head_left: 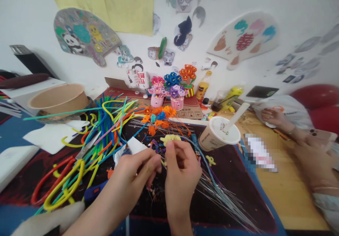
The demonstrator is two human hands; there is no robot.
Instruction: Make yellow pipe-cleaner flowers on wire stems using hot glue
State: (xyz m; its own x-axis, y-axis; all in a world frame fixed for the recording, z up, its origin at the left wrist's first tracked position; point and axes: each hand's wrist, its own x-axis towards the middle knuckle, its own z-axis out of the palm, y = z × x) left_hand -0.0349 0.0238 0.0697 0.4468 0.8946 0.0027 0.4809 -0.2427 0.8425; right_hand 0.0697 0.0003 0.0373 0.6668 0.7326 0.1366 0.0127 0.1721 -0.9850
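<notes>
My left hand point(139, 167) and my right hand point(180, 165) meet over a dark mat point(233, 179). Both pinch a small yellow pipe-cleaner flower point(171, 138) that stands up between the fingertips, with a thin stem below it. My right hand's fingers curl round the flower's base. My left hand's thumb and forefinger press together just left of it. A pile of coloured pipe cleaners point(106, 123) lies to the left, and a fan of thin metal wires point(219, 193) spreads to the right.
A lidded paper cup with a straw point(219, 133) stands right of my hands. Small pots of pipe-cleaner flowers point(172, 88) sit at the back, a brown paper bowl point(58, 98) at the left. Another person's hands point(275, 118) and a phone point(321, 135) rest at the right.
</notes>
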